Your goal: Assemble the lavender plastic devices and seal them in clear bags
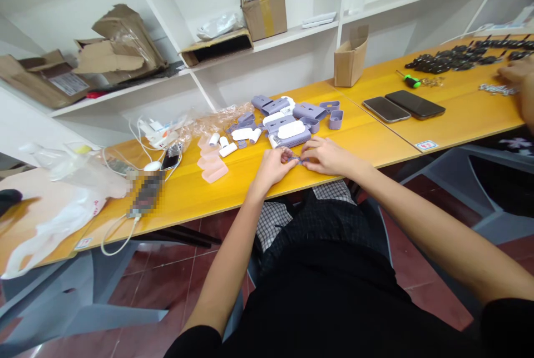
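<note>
My left hand [274,165] and my right hand [324,155] meet low over the front edge of the yellow table. Both have curled fingers, pinching a small thin bluish-purple piece [295,158] between them; its exact kind is too small to tell. Just beyond my fingers lies a purple case [297,140] with a white oval pad [291,129] on it. More purple plastic housings [309,110] and small purple cups [336,119] are heaped behind. White rounded pieces [227,150] lie to the left, beside a pale pink stepped part [212,164].
Two phones [415,103] lie on the right, near a green-handled screwdriver [412,81] and a pile of black parts [442,61]. Another person's hand [517,71] is at the far right. Cables, a power strip [161,135] and plastic bags [79,180] cover the left. A cardboard box [350,60] stands behind.
</note>
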Available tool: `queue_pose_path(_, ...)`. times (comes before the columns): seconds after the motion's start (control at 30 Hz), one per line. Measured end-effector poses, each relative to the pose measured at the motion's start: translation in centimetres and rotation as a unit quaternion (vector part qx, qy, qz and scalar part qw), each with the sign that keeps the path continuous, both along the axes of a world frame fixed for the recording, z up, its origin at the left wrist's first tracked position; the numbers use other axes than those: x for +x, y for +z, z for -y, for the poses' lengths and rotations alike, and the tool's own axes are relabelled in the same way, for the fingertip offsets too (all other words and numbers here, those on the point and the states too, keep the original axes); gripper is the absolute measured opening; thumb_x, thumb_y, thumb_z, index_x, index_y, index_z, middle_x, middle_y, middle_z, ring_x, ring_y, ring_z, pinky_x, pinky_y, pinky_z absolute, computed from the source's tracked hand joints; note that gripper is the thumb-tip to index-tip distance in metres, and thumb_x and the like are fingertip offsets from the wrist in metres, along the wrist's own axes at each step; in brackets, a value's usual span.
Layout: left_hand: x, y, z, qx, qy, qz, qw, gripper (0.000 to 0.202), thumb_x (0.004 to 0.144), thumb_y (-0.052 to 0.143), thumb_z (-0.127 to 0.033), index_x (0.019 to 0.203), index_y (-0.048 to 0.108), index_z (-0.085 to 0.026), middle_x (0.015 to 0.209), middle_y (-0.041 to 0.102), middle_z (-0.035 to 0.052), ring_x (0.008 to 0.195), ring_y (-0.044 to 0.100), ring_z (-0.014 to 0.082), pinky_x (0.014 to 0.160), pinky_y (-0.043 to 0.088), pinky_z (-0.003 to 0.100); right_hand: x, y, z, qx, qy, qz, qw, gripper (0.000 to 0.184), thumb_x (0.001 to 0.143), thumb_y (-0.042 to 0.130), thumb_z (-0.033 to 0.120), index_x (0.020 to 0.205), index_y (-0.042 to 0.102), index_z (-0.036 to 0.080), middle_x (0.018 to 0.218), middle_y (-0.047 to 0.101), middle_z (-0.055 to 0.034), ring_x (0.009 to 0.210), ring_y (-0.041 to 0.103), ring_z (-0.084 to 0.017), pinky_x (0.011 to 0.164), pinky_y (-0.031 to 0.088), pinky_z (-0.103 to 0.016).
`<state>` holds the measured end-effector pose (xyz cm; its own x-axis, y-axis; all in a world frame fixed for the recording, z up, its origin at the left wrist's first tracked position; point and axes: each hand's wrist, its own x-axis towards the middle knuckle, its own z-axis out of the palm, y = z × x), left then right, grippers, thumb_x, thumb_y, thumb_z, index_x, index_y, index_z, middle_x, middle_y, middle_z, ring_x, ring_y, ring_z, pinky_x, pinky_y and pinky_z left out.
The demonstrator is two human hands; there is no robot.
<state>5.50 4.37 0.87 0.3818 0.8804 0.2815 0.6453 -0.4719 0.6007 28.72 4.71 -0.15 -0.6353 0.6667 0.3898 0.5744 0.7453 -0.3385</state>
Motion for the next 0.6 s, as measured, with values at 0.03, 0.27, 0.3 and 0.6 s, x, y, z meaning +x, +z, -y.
queue_pose_path(0.03,0.0,0.0,0.0,0.004,0.002,-0.003,1.0,0.016,0.088,0.078,-0.029,0.098,0.076,-0.016,0.092,0.079,0.0084,0.081,0.071,0.0209,0.08,0.058,0.035,-0.1,0.2,0.2,0.009,-0.004,0.015,1.0,0.018,0.097,0.068,0.036,0.107,0.082,0.031,0.118,0.072,-0.0083,0.119,0.057,-0.033,0.102,0.048,-0.052)
queue_pose_path(0.27,0.0,-0.6,-0.2,0.018,0.001,0.002,1.0,0.02,0.088,0.079,-0.032,0.1,0.077,-0.016,0.091,0.078,0.0068,0.079,0.069,0.0198,0.079,0.056,0.034,0.1,0.1,0.1,0.007,-0.001,0.022,1.0,0.02,0.102,0.062,0.036,0.104,0.079,0.026,0.11,0.075,-0.0083,0.11,0.063,-0.03,0.093,0.046,-0.047)
queue_pose_path(0.3,-0.1,-0.6,-0.2,0.016,-0.004,0.004,1.0,0.021,0.088,0.08,-0.033,0.1,0.077,-0.016,0.091,0.078,0.0068,0.079,0.068,0.0196,0.079,0.055,0.034,0.2,0.0,-0.1,0.001,0.003,0.012,1.0,0.019,0.102,0.062,0.036,0.102,0.079,0.026,0.109,0.076,-0.0079,0.109,0.064,-0.029,0.094,0.046,-0.047)
queue_pose_path(0.6,0.1,-0.7,-0.5,0.028,-0.016,-0.015,0.999,0.025,0.087,0.081,-0.036,0.103,0.079,-0.016,0.092,0.078,0.0076,0.079,0.066,0.0199,0.077,0.054,0.033,0.5,-0.8,-1.3,-0.052,0.028,-0.084,0.995,0.015,0.095,0.073,0.035,0.086,0.077,0.024,0.103,0.078,-0.0078,0.102,0.068,-0.026,0.098,0.051,-0.045)
